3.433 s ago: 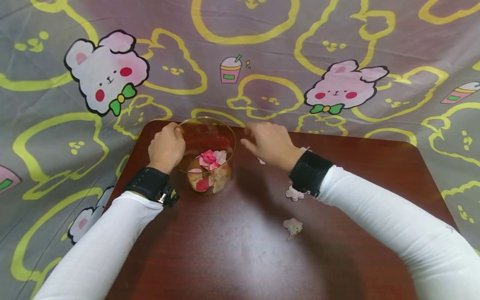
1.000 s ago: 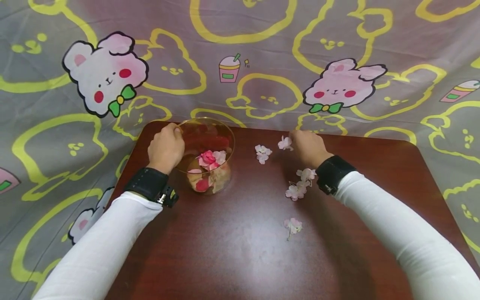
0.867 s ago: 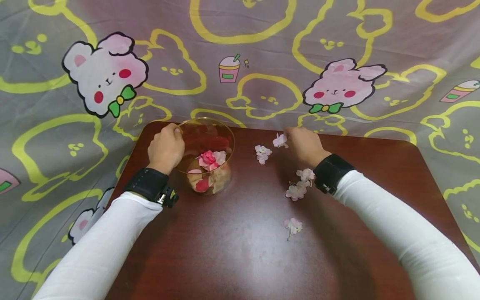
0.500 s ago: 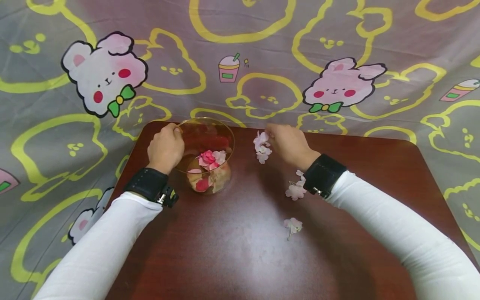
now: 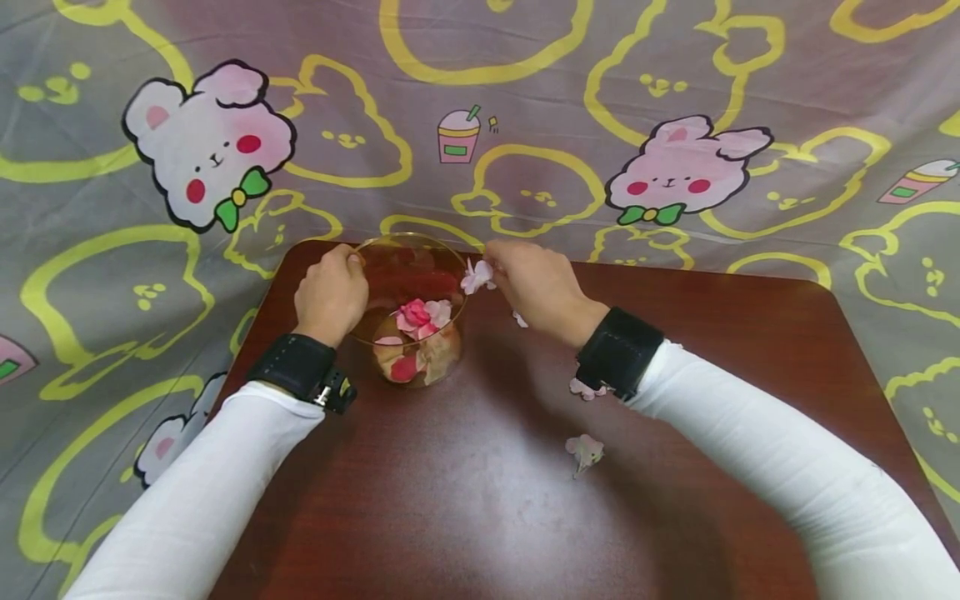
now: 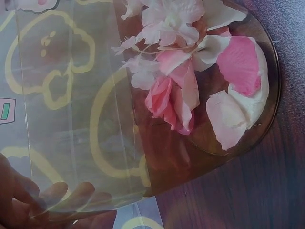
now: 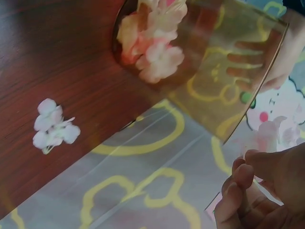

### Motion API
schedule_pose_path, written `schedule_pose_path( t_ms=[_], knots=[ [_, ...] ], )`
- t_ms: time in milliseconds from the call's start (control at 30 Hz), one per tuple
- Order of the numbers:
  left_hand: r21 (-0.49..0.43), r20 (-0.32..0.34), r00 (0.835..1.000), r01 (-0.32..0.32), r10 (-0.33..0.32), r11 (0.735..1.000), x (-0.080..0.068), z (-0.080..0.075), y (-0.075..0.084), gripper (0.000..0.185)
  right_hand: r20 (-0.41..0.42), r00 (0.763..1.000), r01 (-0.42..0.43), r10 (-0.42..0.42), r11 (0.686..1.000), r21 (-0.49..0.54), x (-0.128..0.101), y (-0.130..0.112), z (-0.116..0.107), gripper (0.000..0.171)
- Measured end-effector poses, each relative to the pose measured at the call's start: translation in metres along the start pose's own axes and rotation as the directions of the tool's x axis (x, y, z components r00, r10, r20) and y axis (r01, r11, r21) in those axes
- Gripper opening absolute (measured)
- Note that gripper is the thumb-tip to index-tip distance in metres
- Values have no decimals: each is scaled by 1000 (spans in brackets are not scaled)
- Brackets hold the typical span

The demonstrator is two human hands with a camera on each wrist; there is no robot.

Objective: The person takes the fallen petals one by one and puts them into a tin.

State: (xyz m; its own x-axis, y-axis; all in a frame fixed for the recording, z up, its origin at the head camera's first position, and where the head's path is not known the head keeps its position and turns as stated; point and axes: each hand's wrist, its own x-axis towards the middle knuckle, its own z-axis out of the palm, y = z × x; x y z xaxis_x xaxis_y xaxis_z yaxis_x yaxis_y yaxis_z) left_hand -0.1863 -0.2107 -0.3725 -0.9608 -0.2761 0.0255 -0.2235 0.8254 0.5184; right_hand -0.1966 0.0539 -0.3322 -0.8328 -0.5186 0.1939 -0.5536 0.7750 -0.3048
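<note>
A see-through amber vase (image 5: 401, 275), wide at the rim, stands at the back left of the table. Inside it lie pink and cream petals (image 6: 238, 67) along with pale pink blossoms (image 6: 169, 24). My left hand (image 5: 330, 296) grips the vase's left rim; in the left wrist view its fingers (image 6: 78, 193) show through the clear wall. At the opposite side, my right hand (image 5: 540, 287) pinches a pale pink flower (image 5: 477, 277) between thumb and fingers. That flower overlaps the right rim in the head view, while the right wrist view shows it just outside the mouth.
On the dark red-brown table (image 5: 450, 500), a loose pale flower (image 5: 585, 452) lies front right of the vase. Another flower (image 5: 587, 389) is partly hidden by my right wrist, and a third (image 5: 520, 319) peeks from under that hand. A patterned cloth (image 5: 525, 108) hangs behind.
My right hand has carried the pale pink flower leftward from the back right of the table to the vase's rim. My left hand and the vase have stayed in place.
</note>
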Motion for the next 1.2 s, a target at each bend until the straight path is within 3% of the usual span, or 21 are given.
schedule_pose_path(
  t_ms=[433, 567, 700, 967, 1200],
  knots=[
    [-2, 13, 1000, 0, 0, 1000, 1, -1, -2, 42, 22, 998, 50, -50, 999, 19, 7, -32, 14, 10],
    [-6, 16, 1000, -4, 4, 1000, 1, 0, -2, 43, 50, 997, 63, -63, 998, -1, 8, -36, 16, 29],
    [-5, 2, 1000, -8, 8, 1000, 1, 0, -1, 42, 59, 997, 57, -55, 998, -25, 8, -34, 15, 41],
    [-3, -1, 1000, -3, 3, 1000, 1, 1, -1, 41, 58, 998, 23, -22, 1000, -14, 5, -21, 9, 39],
    [-1, 0, 1000, 3, -3, 1000, 1, 0, 0, 42, 10, 999, -33, 33, 999, 20, -9, 1, 6, 36]
  ],
)
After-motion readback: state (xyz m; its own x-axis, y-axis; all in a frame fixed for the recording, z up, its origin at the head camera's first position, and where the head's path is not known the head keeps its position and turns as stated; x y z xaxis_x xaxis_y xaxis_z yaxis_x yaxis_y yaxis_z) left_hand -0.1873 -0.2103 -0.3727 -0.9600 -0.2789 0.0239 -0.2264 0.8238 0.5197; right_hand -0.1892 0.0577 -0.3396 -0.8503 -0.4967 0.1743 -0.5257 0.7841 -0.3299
